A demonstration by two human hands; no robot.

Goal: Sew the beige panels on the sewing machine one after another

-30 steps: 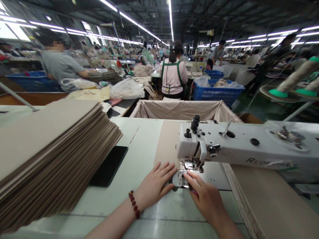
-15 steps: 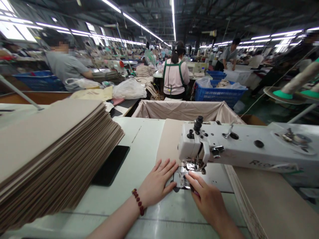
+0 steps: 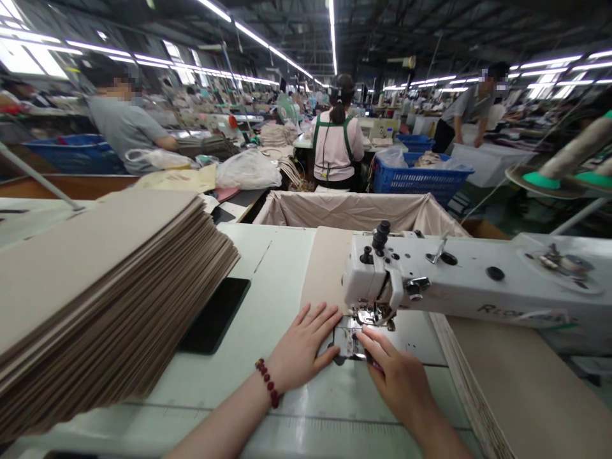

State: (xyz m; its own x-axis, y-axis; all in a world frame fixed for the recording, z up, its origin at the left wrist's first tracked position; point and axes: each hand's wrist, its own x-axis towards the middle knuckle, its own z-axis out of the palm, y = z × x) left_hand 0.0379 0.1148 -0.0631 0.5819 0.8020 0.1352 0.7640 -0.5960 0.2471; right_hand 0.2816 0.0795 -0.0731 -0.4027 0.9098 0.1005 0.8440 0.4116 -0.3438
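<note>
My left hand (image 3: 306,350) lies flat with its fingers spread, fingertips over the near end of a beige fabric panel (image 3: 327,264). That panel runs back past the left side of the white sewing machine head (image 3: 368,274). By the metal needle plate (image 3: 348,341), my right hand (image 3: 399,376) is curled, its index fingertip close below the presser foot (image 3: 370,315). Something small and dark shows under its fingers, too hidden to name. A beaded bracelet (image 3: 268,382) circles my left wrist.
A tall stack of beige panels (image 3: 105,280) stands at left, a black phone (image 3: 215,319) beside it. More panels (image 3: 516,382) lie at right under the machine arm. Behind the table hangs a cloth-lined bin (image 3: 349,210). Co-workers and a blue basket (image 3: 415,178) are beyond.
Both my hands and the panel stay almost where they were. In the background, a co-worker at right has moved further right, and a dark figure at the far right is gone from view.
</note>
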